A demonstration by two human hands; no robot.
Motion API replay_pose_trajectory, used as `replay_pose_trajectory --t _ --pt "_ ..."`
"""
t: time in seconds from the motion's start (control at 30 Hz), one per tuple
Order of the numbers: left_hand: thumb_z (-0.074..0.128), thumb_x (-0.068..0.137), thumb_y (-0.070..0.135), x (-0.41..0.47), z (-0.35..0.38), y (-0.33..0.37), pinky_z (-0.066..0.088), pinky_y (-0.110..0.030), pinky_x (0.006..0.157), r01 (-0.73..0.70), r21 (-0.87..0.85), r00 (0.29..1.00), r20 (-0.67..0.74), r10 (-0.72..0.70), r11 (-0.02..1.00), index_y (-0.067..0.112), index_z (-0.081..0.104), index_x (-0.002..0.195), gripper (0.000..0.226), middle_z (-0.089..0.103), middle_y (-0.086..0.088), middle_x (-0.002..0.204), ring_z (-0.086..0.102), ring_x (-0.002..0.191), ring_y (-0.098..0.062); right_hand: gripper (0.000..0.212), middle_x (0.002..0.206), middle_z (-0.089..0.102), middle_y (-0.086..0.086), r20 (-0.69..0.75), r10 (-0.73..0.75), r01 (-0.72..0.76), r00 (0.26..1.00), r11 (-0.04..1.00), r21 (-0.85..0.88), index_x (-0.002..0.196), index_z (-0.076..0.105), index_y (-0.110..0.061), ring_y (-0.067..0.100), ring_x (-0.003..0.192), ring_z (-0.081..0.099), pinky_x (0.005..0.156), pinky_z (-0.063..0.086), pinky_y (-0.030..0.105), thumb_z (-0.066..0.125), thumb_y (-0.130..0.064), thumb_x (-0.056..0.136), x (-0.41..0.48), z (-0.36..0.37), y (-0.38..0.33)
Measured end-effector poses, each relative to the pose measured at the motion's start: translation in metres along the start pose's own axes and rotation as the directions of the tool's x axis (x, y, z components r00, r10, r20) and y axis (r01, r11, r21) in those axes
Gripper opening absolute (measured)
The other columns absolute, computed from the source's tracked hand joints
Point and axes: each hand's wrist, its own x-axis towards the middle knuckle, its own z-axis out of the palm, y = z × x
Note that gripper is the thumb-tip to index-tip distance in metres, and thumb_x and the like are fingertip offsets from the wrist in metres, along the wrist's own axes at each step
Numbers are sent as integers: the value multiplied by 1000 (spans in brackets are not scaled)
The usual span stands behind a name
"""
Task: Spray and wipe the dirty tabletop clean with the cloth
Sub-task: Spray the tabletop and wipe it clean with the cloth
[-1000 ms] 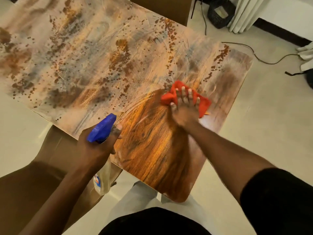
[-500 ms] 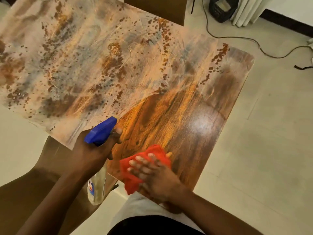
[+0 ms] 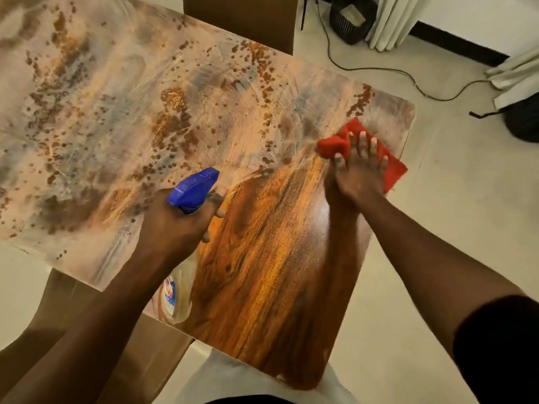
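The wooden tabletop (image 3: 262, 287) shows clean, glossy grain in its near right part, while a pale film with brown spots (image 3: 116, 112) covers the left and far areas. My right hand (image 3: 354, 176) presses a red cloth (image 3: 335, 144) flat on the table near the far right corner. My left hand (image 3: 175, 225) grips a spray bottle (image 3: 194, 186) with a blue trigger head, held over the near left part of the table; its clear body hangs below my wrist.
A brown chair (image 3: 242, 21) stands at the table's far side, and another brown seat (image 3: 73, 295) sits at the near left. On the tiled floor to the right lie a black cable (image 3: 408, 77), a dark basket (image 3: 350, 21), curtains and a black bag (image 3: 525, 118).
My right hand swept the red cloth from the table's near edge back out to the far right corner. The left hand with the bottle stayed roughly in place.
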Motion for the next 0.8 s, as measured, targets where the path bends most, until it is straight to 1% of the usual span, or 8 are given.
replay_pose_trajectory --t 0.13,0.23,0.3,0.37,0.5,0.57,0.67,0.8 --pt "71 99 51 9 -13 5 62 -43 69 19 -46 999 -32 -20 999 84 64 77 40 85 -4 83 68 47 -14 73 180 -19 3 75 -174 176 982 984 -25 171 -16 -28 33 165 -22 128 -17 57 9 -62 112 18 23 -94" --pt "71 102 42 17 -19 7 60 -46 73 35 -16 998 -50 -36 999 78 67 76 45 82 -16 82 71 54 -28 74 178 -19 5 135 -399 408 907 912 -37 170 -15 -27 32 165 -22 128 -19 58 1 -63 108 -21 54 -156" --pt "71 101 42 23 -21 7 59 -46 71 34 7 998 -61 -34 999 68 71 85 31 81 -19 81 71 53 -28 72 182 -10 5 172 -530 539 830 842 -3 173 -4 -26 29 166 -19 131 -16 61 10 -59 111 -66 77 -182" --pt "72 100 43 31 -20 7 61 -47 71 40 26 998 -59 -39 999 58 72 102 15 81 -17 78 69 47 -15 69 183 3 3 205 -632 642 748 767 22 174 12 -25 26 169 -11 133 -8 62 21 -54 112 -111 98 -192" --pt "70 103 38 44 -14 12 65 -55 81 61 39 998 -30 -60 997 53 77 79 29 82 -19 81 70 50 -20 67 183 14 1 242 -728 746 642 665 23 174 18 -28 23 170 -2 134 -1 59 32 -49 112 -180 113 -153" --pt "69 103 39 49 -8 19 65 -59 84 66 15 998 -5 -66 998 64 74 77 37 81 -20 83 70 53 -28 66 183 13 -3 233 -702 718 673 695 22 174 17 -31 18 169 -6 134 -3 56 34 -50 113 -197 108 -112" --pt "68 103 39 54 0 27 65 -61 84 57 2 998 30 -57 998 80 65 71 52 81 -22 83 69 53 -29 67 183 11 -5 177 -566 583 805 811 -58 174 15 -34 16 169 -9 134 4 55 33 -54 114 -180 83 -48" --pt "69 102 38 59 8 30 66 -53 79 39 4 997 70 -39 999 75 68 74 46 82 -21 82 67 44 -11 67 182 -10 -9 90 -325 333 941 939 -83 173 -7 -39 18 168 -17 135 0 58 14 -62 114 -95 39 11"
